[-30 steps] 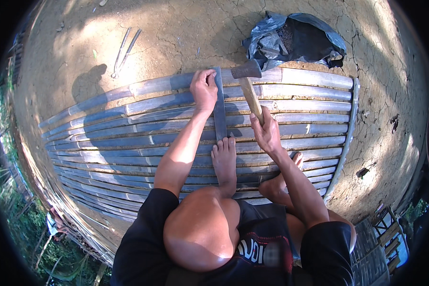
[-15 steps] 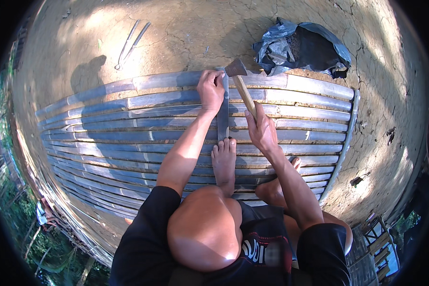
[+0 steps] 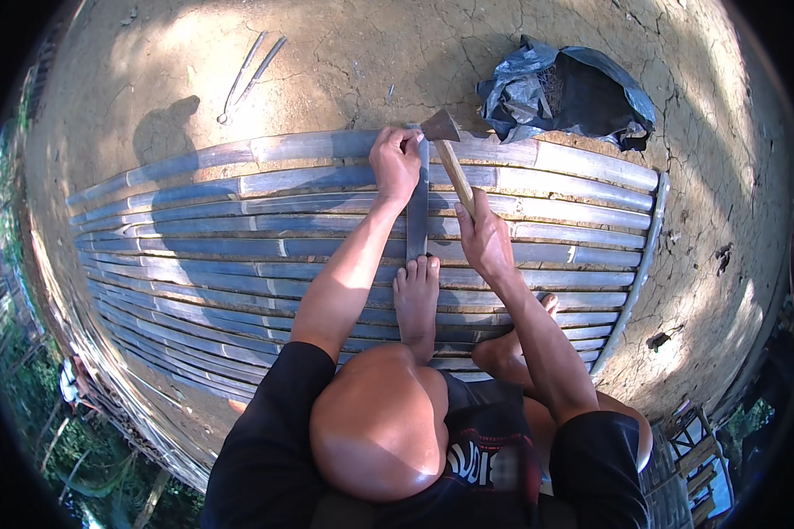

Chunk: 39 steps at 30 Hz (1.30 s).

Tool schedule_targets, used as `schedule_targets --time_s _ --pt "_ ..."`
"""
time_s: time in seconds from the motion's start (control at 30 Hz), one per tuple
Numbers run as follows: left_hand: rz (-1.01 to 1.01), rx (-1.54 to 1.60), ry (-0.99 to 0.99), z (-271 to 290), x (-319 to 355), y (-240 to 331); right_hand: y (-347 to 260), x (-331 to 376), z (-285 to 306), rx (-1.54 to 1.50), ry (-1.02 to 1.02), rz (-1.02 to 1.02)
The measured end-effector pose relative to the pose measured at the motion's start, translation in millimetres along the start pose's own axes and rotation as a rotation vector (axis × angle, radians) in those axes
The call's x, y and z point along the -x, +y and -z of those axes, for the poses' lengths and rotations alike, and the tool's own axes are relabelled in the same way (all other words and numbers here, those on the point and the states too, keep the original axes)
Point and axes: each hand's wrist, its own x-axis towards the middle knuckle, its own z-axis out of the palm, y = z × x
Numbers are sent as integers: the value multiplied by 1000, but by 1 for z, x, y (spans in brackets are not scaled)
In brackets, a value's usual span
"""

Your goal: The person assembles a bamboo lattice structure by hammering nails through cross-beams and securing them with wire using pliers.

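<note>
Dark, smooth, straight-edged strip (image 3: 417, 220) is lying crosswise on the bamboo platform (image 3: 538, 253), running from its far edge to the toes of a bare foot (image 3: 417, 295). Left hand (image 3: 396, 167) is bunching its fingers at the strip's far end, pinched item hidden; right hand (image 3: 487, 240) is gripping a wooden-handled hammer (image 3: 453, 167). Weathered slats are catching patchy sun; beyond the far edge, cracked earth (image 3: 370, 53) is bearing pincers (image 3: 262, 70) and a dark plastic bag (image 3: 516, 97).

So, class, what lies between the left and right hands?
In the head view, the dark strip lies between left hand and right hand, across bamboo slats.
</note>
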Motion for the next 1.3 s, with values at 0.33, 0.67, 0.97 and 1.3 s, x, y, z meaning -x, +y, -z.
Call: schedule_targets --time_s 0.33,0.67,0.97,1.3 --pt "-73 -27 29 0 3 -4 -6 -16 -4 28 -20 43" --pt "-31 -26 8 0 2 -3 -4 -19 -8 77 -44 -33" --pt "-98 21 38 -2 -4 -6 -3 -1 -4 -34 32 -17" --pt "-51 14 40 0 -2 -4 -4 1 -12 -80 172 153"
